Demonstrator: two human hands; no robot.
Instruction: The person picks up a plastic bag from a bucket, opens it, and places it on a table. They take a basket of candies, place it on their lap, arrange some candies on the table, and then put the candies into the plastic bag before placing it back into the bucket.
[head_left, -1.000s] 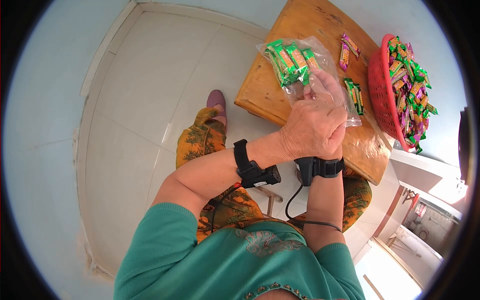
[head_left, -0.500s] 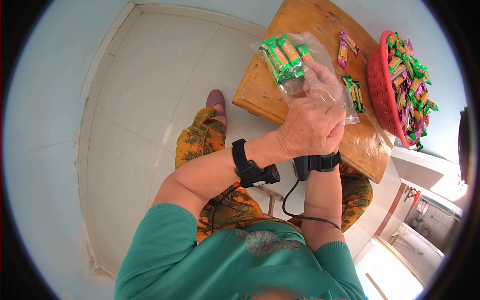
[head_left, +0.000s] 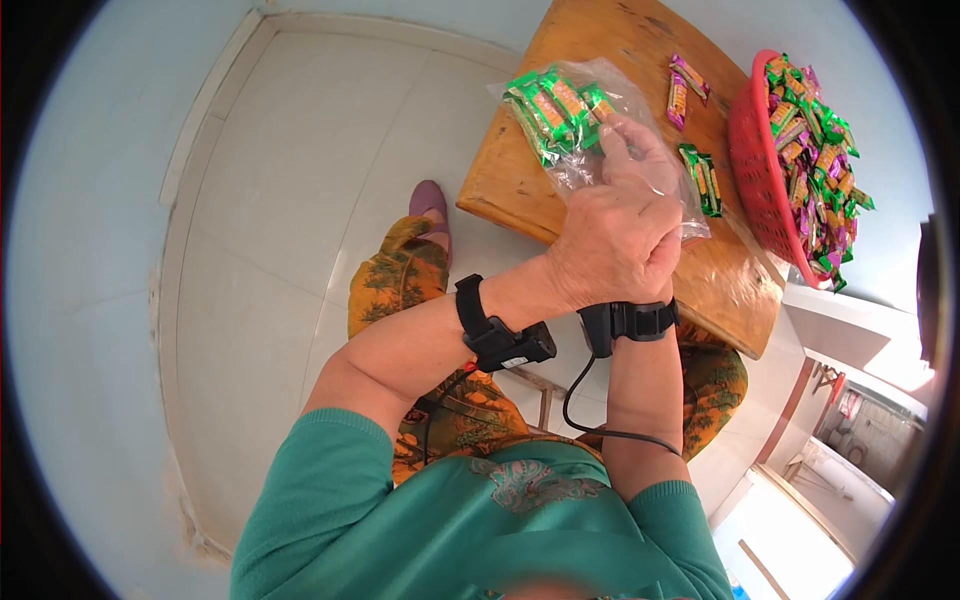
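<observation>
A clear plastic bag (head_left: 690,215) holds several green-wrapped snack bars (head_left: 548,108) stacked side by side at its far end. My left hand (head_left: 618,240) is closed on the bag's near end, crossing in front of my right wrist. Inside the bag, my right hand (head_left: 642,155) reaches forward, its fingertips closed against a green-wrapped snack bar (head_left: 597,101) at the right of the stack. The rest of my right hand is partly hidden behind my left hand.
On the wooden table (head_left: 500,180) lie purple-wrapped bars (head_left: 678,100) and green-wrapped bars (head_left: 708,180). A red basket (head_left: 750,150), heaped with green and purple bars, stands at the right edge. Each wrist wears a black strapped device with a cable.
The bag and both hands have shifted slightly left in view. The fingertips of my right hand stay at the same bar; the stack looks the same.
</observation>
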